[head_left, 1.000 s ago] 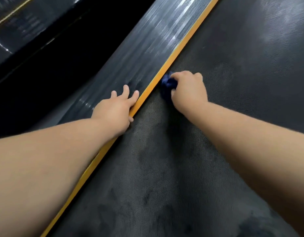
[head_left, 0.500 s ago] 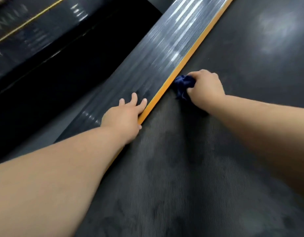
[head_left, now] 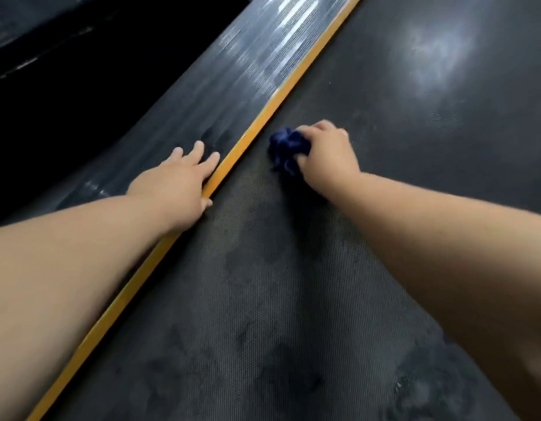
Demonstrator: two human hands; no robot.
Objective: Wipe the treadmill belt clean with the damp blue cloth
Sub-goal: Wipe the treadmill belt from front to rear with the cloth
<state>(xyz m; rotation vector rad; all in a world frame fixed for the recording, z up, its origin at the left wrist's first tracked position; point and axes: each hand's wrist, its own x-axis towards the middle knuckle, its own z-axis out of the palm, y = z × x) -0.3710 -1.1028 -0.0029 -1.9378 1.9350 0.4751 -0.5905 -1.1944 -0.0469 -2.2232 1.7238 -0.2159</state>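
Observation:
The dark textured treadmill belt fills the middle and right of the head view, with darker damp patches near me. My right hand grips a bunched dark blue cloth and presses it on the belt, a little to the right of the orange edge strip. My left hand lies flat with straight fingers on the ribbed grey side rail, its thumb against the orange strip.
Left of the side rail the floor drops into a black gap. A second dark machine edge shows at the top left. A pale glare patch sits on the far belt.
My right hand has drawn the blue cloth away from the orange strip, to the right across the belt. My left hand stays on the rail.

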